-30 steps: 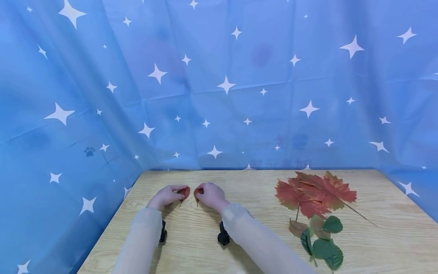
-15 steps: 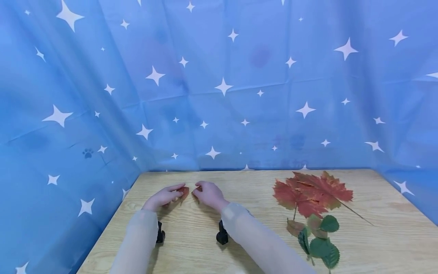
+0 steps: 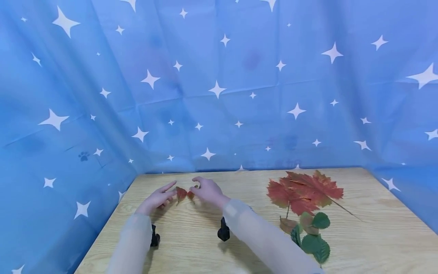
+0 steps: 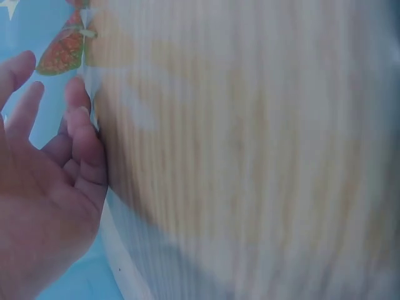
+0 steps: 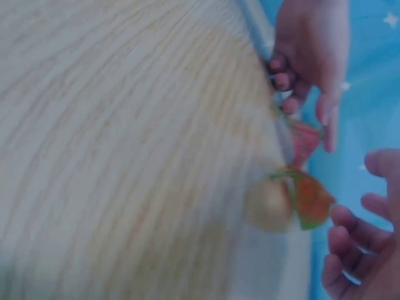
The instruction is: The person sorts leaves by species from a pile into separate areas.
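Note:
Two small reddish-orange leaves stand side by side on the wooden table: the left leaf (image 3: 181,193) and the right leaf (image 3: 191,195). My left hand (image 3: 157,199) is beside the left leaf, its fingers spread and loosely bent, with nothing gripped. In the left wrist view, that leaf (image 4: 64,53) shows a green edge just past the fingertips. My right hand (image 3: 209,191) is close by the right leaf, fingers relaxed and apart. The right wrist view shows this leaf (image 5: 312,199) right at the fingertips, its short stem toward the tabletop.
Large red maple leaves (image 3: 304,190) with long stems overlap at the right of the table (image 3: 191,243). Nearer lie several green leaves (image 3: 319,247) and a brownish leaf (image 3: 288,224). A blue star-printed curtain (image 3: 219,114) hangs behind and at the left.
Both hands have let go of the small leaves they pinched, and their fingers have opened. The left hand has drawn back leftward. The two leaves now sit closer together.

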`<state>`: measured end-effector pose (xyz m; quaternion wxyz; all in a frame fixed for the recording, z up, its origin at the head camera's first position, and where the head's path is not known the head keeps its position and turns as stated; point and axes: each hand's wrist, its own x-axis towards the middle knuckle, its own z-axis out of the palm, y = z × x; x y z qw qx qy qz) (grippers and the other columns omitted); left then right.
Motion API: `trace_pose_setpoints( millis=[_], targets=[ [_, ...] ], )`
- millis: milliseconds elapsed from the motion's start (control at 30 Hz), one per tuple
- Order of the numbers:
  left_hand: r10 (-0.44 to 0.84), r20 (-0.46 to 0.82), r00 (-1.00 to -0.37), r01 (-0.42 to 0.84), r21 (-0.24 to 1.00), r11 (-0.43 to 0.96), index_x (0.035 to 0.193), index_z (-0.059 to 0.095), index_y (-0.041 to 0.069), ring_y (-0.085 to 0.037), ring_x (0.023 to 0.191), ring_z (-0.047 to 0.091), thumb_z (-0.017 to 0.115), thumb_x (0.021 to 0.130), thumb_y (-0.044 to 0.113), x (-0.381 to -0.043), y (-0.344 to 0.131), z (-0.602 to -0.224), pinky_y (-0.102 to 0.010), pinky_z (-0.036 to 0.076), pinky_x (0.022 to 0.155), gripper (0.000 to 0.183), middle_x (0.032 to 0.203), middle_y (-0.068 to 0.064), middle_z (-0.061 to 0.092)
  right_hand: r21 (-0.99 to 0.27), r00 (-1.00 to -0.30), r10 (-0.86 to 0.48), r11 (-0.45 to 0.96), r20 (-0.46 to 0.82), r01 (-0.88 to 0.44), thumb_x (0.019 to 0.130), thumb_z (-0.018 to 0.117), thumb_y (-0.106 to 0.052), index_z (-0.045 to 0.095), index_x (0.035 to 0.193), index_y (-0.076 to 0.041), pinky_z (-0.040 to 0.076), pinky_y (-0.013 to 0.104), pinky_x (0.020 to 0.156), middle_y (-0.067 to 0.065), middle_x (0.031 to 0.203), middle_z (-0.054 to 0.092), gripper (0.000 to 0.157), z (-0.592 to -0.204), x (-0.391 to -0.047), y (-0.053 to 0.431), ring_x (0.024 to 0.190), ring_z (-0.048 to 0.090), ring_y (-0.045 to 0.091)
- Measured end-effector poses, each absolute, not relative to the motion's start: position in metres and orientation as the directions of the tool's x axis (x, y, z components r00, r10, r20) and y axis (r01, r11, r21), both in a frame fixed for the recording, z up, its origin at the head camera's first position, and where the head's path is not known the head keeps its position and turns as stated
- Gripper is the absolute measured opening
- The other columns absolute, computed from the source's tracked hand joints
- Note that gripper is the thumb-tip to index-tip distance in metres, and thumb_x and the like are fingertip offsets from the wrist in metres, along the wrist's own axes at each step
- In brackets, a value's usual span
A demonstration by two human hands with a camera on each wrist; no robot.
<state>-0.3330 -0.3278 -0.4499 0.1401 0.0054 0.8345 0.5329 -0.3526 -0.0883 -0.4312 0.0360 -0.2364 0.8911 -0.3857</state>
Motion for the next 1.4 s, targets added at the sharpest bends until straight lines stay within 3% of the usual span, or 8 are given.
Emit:
trace_pose_setpoints(
  millis=[100, 267, 533, 800, 1000, 1100, 1233, 1400],
  targets=[
    [0.116, -0.216, -0.969, -0.152, 0.901, 0.406, 0.156, 0.024, 0.026, -0.014, 0.054, 0.03, 0.053, 0.101, 0.03, -0.328, -0.332, -0.449, -0.027, 0.032, 0.052, 0.062, 0.076, -0.005, 0.046, -0.679, -0.873, -0.472, 0.601, 0.125, -0.422, 0.096, 0.058, -0.035, 0.055, 0.138, -0.015, 0.037, 0.027, 0.05, -0.003, 0.054, 0.049, 0.046, -0.418, -0.347, -0.079, 0.05, 0.045, 0.01],
    [0.101, -0.162, -0.982, -0.108, 0.909, 0.404, 0.156, 0.023, 0.022, -0.019, 0.069, 0.048, 0.052, 0.101, 0.029, -0.32, -0.339, -0.442, -0.033, 0.047, 0.061, 0.062, 0.106, -0.017, 0.053, -0.647, -0.841, -0.525, 0.596, 0.134, -0.475, 0.096, 0.061, -0.034, 0.056, 0.137, -0.016, 0.036, 0.028, 0.05, -0.006, 0.052, 0.042, 0.045, -0.394, -0.337, -0.05, 0.049, 0.041, 0.01],
    [0.201, -0.066, -0.977, 0.029, 0.898, 0.439, 0.155, 0.025, 0.013, -0.04, 0.096, 0.055, 0.048, 0.104, 0.028, -0.314, -0.325, -0.408, -0.05, 0.049, 0.083, 0.058, 0.132, -0.031, 0.044, -0.642, -0.823, -0.548, 0.58, 0.148, -0.501, 0.095, 0.063, -0.035, 0.062, 0.131, -0.017, 0.045, 0.032, 0.058, -0.006, 0.086, 0.061, 0.04, -0.362, -0.318, 0.022, 0.064, 0.054, 0.014],
    [0.305, -0.015, -0.952, 0.129, 0.885, 0.447, 0.152, 0.034, 0.014, -0.04, 0.097, 0.057, 0.049, 0.103, 0.028, -0.312, -0.286, -0.386, -0.047, 0.05, 0.084, 0.053, 0.12, -0.02, 0.056, -0.668, -0.849, -0.499, 0.574, 0.172, -0.473, 0.095, 0.063, -0.036, 0.064, 0.127, -0.018, 0.044, 0.034, 0.054, -0.003, 0.095, 0.062, 0.037, -0.351, -0.295, 0.101, 0.061, 0.05, 0.017],
    [0.366, -0.042, -0.93, 0.139, 0.881, 0.453, 0.149, 0.042, 0.022, -0.032, 0.084, 0.059, 0.052, 0.102, 0.03, -0.31, -0.24, -0.38, -0.032, 0.049, 0.063, 0.049, 0.105, -0.018, 0.06, -0.667, -0.881, -0.432, 0.601, 0.192, -0.44, 0.094, 0.065, -0.033, 0.066, 0.123, -0.013, 0.046, 0.035, 0.058, 0.0, 0.095, 0.065, 0.035, -0.35, -0.281, 0.148, 0.068, 0.054, 0.017],
    [0.427, -0.028, -0.904, 0.184, 0.876, 0.446, 0.148, 0.043, 0.02, -0.026, 0.082, 0.059, 0.053, 0.102, 0.027, -0.309, -0.215, -0.381, -0.034, 0.052, 0.064, 0.048, 0.104, -0.016, 0.06, -0.645, -0.89, -0.405, 0.627, 0.208, -0.436, 0.094, 0.065, -0.031, 0.068, 0.12, -0.013, 0.049, 0.033, 0.064, -0.001, 0.101, 0.067, 0.032, -0.354, -0.274, 0.169, 0.076, 0.058, 0.014],
    [0.524, 0.017, -0.852, 0.29, 0.848, 0.444, 0.146, 0.046, 0.016, -0.024, 0.087, 0.062, 0.053, 0.102, 0.024, -0.306, -0.179, -0.382, -0.045, 0.053, 0.08, 0.046, 0.109, -0.009, 0.061, -0.627, -0.892, -0.406, 0.647, 0.199, -0.434, 0.093, 0.066, -0.028, 0.071, 0.113, -0.011, 0.049, 0.032, 0.064, -0.001, 0.1, 0.068, 0.027, -0.359, -0.265, 0.194, 0.076, 0.058, 0.013],
    [0.637, 0.068, -0.768, 0.42, 0.804, 0.421, 0.14, 0.054, 0.016, -0.021, 0.087, 0.064, 0.054, 0.101, 0.023, -0.294, -0.13, -0.383, -0.041, 0.053, 0.077, 0.04, 0.112, -0.006, 0.062, -0.657, -0.899, -0.419, 0.645, 0.123, -0.391, 0.093, 0.066, -0.021, 0.071, 0.109, -0.007, 0.047, 0.033, 0.061, 0.0, 0.097, 0.067, 0.022, -0.371, -0.257, 0.218, 0.074, 0.056, 0.018]
  ],
)
